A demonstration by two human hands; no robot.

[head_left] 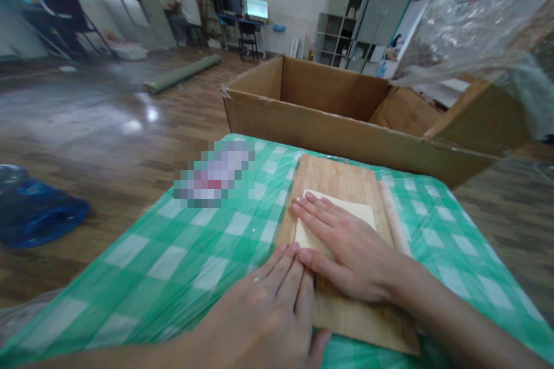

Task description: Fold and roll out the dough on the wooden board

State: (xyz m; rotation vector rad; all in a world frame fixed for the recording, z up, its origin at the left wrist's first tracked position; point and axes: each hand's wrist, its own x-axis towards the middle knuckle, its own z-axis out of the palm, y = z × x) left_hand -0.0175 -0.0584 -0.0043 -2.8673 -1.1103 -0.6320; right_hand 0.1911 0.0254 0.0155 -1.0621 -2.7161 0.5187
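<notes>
A wooden board (333, 179) lies on a table with a green and white checked cloth (203, 248). On the board rests a pale flat sheet of dough (350, 207). My right hand (350, 248) lies flat on the sheet, fingers stretched out and together. My left hand (277, 305) lies flat at the board's near left edge, its fingertips touching the thumb of the right hand. A wooden rolling pin (393, 219) lies along the board's right side, untouched.
A large open cardboard box (329, 127) stands just behind the table, with clear plastic wrap (471, 29) at the upper right. A blue bag (34, 207) lies on the wooden floor at left. People, desks and shelves are far back.
</notes>
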